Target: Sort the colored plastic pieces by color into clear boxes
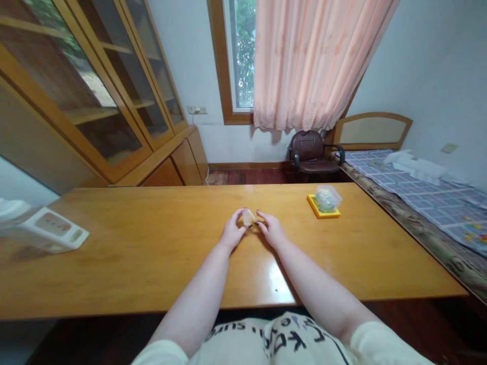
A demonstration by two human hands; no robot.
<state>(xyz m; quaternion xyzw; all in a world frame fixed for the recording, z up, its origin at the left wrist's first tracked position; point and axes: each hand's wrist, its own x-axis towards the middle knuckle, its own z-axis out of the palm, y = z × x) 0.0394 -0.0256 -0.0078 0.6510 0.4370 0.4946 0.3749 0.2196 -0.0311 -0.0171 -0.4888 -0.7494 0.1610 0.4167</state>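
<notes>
My left hand (233, 230) and my right hand (271, 228) meet over the middle of the wooden table (152, 253). Between their fingertips sits a small clear plastic piece (248, 217); both hands pinch it, the left from the left side, the right from the right. Its exact shape is too small to make out. To the right of my hands a yellow square base (322, 209) lies on the table with a clear plastic box of small colourful items (327, 197) on top of it.
A white device with buttons (49, 230) lies at the table's left end. Glass-fronted wooden cabinets (95, 101) line the left wall. A dark office chair (312, 154) stands beyond the table under a pink curtain (312, 66). A bed (426, 197) runs along the right.
</notes>
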